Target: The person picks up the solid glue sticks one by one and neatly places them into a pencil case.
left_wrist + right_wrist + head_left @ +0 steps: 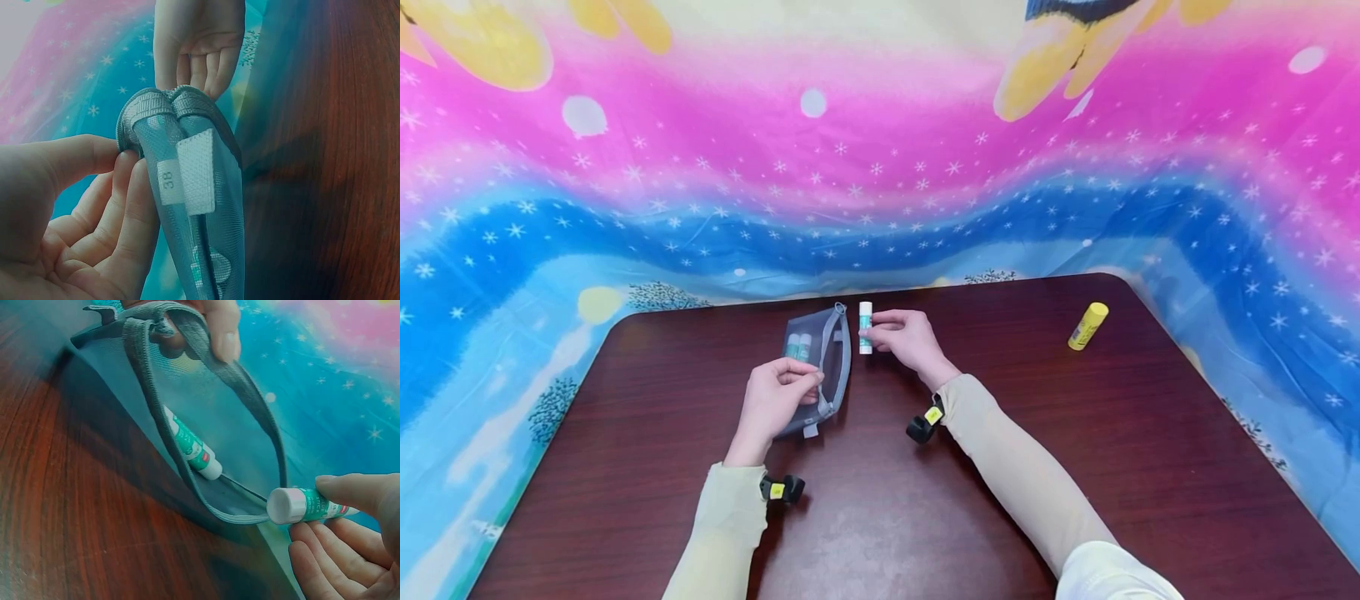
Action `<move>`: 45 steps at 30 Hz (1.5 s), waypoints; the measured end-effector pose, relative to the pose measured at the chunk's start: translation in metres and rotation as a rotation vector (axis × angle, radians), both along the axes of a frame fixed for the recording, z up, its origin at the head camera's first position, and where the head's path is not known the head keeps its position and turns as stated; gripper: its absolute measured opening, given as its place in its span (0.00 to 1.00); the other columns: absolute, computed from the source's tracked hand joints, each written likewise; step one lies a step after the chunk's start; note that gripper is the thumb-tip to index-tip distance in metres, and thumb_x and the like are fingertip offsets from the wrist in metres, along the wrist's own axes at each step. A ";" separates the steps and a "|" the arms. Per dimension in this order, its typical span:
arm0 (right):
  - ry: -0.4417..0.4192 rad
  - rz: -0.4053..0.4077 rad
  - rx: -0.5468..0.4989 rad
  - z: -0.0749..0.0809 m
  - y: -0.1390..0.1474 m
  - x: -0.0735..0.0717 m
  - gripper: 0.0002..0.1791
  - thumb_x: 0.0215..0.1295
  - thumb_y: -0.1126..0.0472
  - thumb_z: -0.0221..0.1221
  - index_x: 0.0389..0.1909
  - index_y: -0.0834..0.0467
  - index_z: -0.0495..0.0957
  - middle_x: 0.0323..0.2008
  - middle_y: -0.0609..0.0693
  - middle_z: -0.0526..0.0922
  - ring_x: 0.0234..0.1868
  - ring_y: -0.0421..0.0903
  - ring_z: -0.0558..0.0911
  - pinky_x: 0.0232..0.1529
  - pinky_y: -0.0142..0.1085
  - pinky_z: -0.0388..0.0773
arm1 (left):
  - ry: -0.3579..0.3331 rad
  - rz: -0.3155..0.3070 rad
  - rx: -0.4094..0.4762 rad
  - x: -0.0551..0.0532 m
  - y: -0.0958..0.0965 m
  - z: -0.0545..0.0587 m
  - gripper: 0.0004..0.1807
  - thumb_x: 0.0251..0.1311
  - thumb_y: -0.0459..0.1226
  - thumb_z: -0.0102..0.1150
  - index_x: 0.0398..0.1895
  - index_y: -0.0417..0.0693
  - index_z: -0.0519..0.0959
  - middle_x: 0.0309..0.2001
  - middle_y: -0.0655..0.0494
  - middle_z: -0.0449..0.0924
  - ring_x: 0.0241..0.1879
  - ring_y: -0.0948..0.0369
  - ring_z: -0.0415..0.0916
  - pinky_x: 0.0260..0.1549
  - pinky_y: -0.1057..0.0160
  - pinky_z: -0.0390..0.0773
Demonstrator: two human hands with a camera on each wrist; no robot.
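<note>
My left hand [775, 404] pinches the zipper edge of a grey mesh pouch [837, 367], which gapes toward the right. Through the mesh, two green-and-white glue sticks [798, 347] show inside the pouch; one glue stick [197, 450] is plain in the right wrist view. Between thumb and fingers, my right hand [910, 340] holds another green-and-white glue stick [866, 327], just right of the pouch's mouth. A tag marked 38 [169, 181] and a blank white tab [197, 172] hang at the pouch's near end.
A yellow glue stick [1087, 326] stands, slightly tilted in view, at the right of the dark wooden table [1000, 333]. Behind the table hangs a colourful snowflake-printed cloth [880, 192]. Black wrist cameras [782, 489] sit on both sleeves.
</note>
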State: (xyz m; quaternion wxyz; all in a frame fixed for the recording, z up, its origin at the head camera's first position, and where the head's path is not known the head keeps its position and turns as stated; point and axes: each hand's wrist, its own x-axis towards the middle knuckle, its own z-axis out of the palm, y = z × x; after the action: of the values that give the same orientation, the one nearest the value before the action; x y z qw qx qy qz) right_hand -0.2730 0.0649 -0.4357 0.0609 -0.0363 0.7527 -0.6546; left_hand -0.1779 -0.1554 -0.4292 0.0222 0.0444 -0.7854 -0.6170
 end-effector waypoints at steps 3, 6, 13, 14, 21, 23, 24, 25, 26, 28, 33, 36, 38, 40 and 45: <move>-0.014 0.001 0.011 -0.002 -0.003 0.000 0.21 0.60 0.61 0.74 0.53 0.63 0.84 0.39 0.56 0.89 0.37 0.53 0.88 0.43 0.42 0.86 | 0.004 0.000 0.004 0.000 0.000 0.000 0.06 0.60 0.30 0.71 0.38 0.37 0.87 0.31 0.46 0.87 0.28 0.56 0.85 0.31 0.62 0.87; -0.031 0.001 0.023 -0.004 -0.005 0.000 0.22 0.59 0.60 0.74 0.53 0.62 0.84 0.39 0.55 0.89 0.37 0.53 0.88 0.44 0.44 0.86 | 0.003 0.001 0.004 0.000 0.000 0.000 0.06 0.60 0.30 0.71 0.39 0.37 0.87 0.31 0.46 0.87 0.28 0.56 0.85 0.31 0.62 0.87; -0.062 0.008 0.029 -0.007 -0.012 0.002 0.22 0.59 0.60 0.74 0.54 0.63 0.84 0.39 0.54 0.89 0.36 0.52 0.88 0.43 0.42 0.87 | -0.006 -0.001 0.010 0.000 0.000 0.000 0.06 0.61 0.30 0.70 0.39 0.37 0.87 0.32 0.45 0.87 0.28 0.55 0.85 0.31 0.62 0.87; -0.067 0.010 0.031 -0.007 -0.013 0.002 0.22 0.59 0.60 0.74 0.54 0.63 0.84 0.38 0.54 0.89 0.36 0.52 0.88 0.43 0.42 0.87 | -0.007 -0.001 0.011 0.001 0.000 0.000 0.06 0.61 0.30 0.70 0.39 0.37 0.87 0.32 0.45 0.87 0.28 0.55 0.85 0.31 0.62 0.87; -0.098 0.027 0.045 -0.011 -0.019 0.002 0.23 0.59 0.60 0.74 0.54 0.64 0.83 0.37 0.54 0.89 0.33 0.50 0.87 0.40 0.39 0.87 | -0.008 0.000 0.002 0.001 0.001 -0.001 0.06 0.61 0.31 0.70 0.39 0.37 0.87 0.32 0.45 0.87 0.28 0.56 0.85 0.32 0.62 0.87; -0.104 0.029 0.046 -0.013 -0.021 0.002 0.23 0.59 0.60 0.74 0.54 0.64 0.83 0.36 0.54 0.89 0.33 0.49 0.88 0.39 0.38 0.87 | -0.006 0.000 0.003 0.001 0.001 -0.001 0.06 0.61 0.30 0.70 0.39 0.37 0.86 0.32 0.46 0.87 0.28 0.56 0.85 0.32 0.62 0.87; -0.107 0.028 0.046 -0.013 -0.022 0.001 0.23 0.59 0.60 0.74 0.54 0.64 0.83 0.36 0.54 0.89 0.33 0.49 0.88 0.39 0.37 0.87 | -0.005 0.000 0.004 0.001 0.001 0.000 0.06 0.61 0.30 0.70 0.39 0.37 0.86 0.32 0.46 0.87 0.28 0.56 0.85 0.31 0.62 0.87; -0.111 0.027 0.046 -0.014 -0.023 0.001 0.23 0.58 0.60 0.75 0.53 0.64 0.84 0.36 0.54 0.89 0.33 0.49 0.88 0.39 0.37 0.87 | -0.004 0.000 0.006 0.001 0.001 0.000 0.06 0.61 0.30 0.70 0.39 0.36 0.86 0.31 0.45 0.87 0.28 0.56 0.85 0.31 0.62 0.87; -0.115 0.025 0.046 -0.015 -0.023 0.001 0.23 0.58 0.60 0.75 0.53 0.64 0.84 0.35 0.54 0.89 0.32 0.49 0.88 0.38 0.37 0.87 | -0.003 0.000 0.007 0.001 0.001 0.000 0.06 0.61 0.30 0.70 0.39 0.36 0.86 0.31 0.46 0.87 0.28 0.56 0.85 0.31 0.62 0.87; -0.124 0.021 0.043 -0.017 -0.024 0.000 0.22 0.58 0.60 0.75 0.52 0.64 0.84 0.35 0.54 0.89 0.32 0.48 0.88 0.38 0.37 0.87 | -0.004 -0.001 0.006 0.001 0.001 0.000 0.06 0.61 0.30 0.70 0.39 0.36 0.86 0.31 0.46 0.87 0.28 0.56 0.85 0.31 0.62 0.87; -0.140 0.012 0.049 -0.018 -0.026 -0.001 0.22 0.58 0.60 0.75 0.51 0.64 0.85 0.34 0.54 0.89 0.32 0.48 0.88 0.37 0.37 0.87 | -0.003 -0.001 0.006 0.001 0.001 0.000 0.06 0.60 0.31 0.71 0.38 0.37 0.86 0.31 0.46 0.87 0.28 0.56 0.85 0.31 0.62 0.87; -0.147 0.014 0.042 -0.018 -0.027 0.000 0.21 0.59 0.60 0.74 0.51 0.64 0.85 0.34 0.54 0.89 0.33 0.49 0.88 0.38 0.37 0.87 | 0.003 -0.002 0.007 0.000 0.001 -0.001 0.06 0.60 0.31 0.71 0.38 0.36 0.86 0.31 0.46 0.87 0.28 0.56 0.85 0.31 0.62 0.87; -0.149 0.023 0.032 -0.018 -0.027 0.001 0.21 0.59 0.61 0.74 0.52 0.65 0.85 0.34 0.55 0.88 0.34 0.50 0.88 0.38 0.38 0.87 | 0.005 -0.004 0.005 0.000 0.001 -0.001 0.06 0.61 0.31 0.71 0.38 0.36 0.86 0.31 0.46 0.87 0.28 0.56 0.85 0.31 0.62 0.87; -0.148 0.034 0.024 -0.017 -0.026 0.002 0.21 0.60 0.61 0.73 0.52 0.65 0.84 0.35 0.55 0.88 0.35 0.51 0.88 0.39 0.38 0.87 | 0.009 -0.007 0.003 0.000 0.001 -0.001 0.06 0.61 0.31 0.71 0.39 0.36 0.87 0.31 0.46 0.87 0.27 0.56 0.85 0.31 0.62 0.87; -0.140 0.043 0.028 -0.016 -0.026 0.004 0.22 0.60 0.60 0.73 0.53 0.65 0.84 0.36 0.56 0.89 0.37 0.53 0.89 0.40 0.38 0.87 | 0.007 -0.008 0.002 0.000 0.001 0.000 0.06 0.61 0.31 0.70 0.40 0.36 0.87 0.31 0.46 0.87 0.27 0.56 0.85 0.31 0.62 0.87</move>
State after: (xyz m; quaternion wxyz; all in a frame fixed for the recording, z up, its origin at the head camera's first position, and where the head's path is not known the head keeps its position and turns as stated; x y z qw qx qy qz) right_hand -0.2694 0.0388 -0.4515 0.1280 -0.0055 0.7545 -0.6436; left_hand -0.1777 -0.1545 -0.4291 0.0227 0.0391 -0.7850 -0.6179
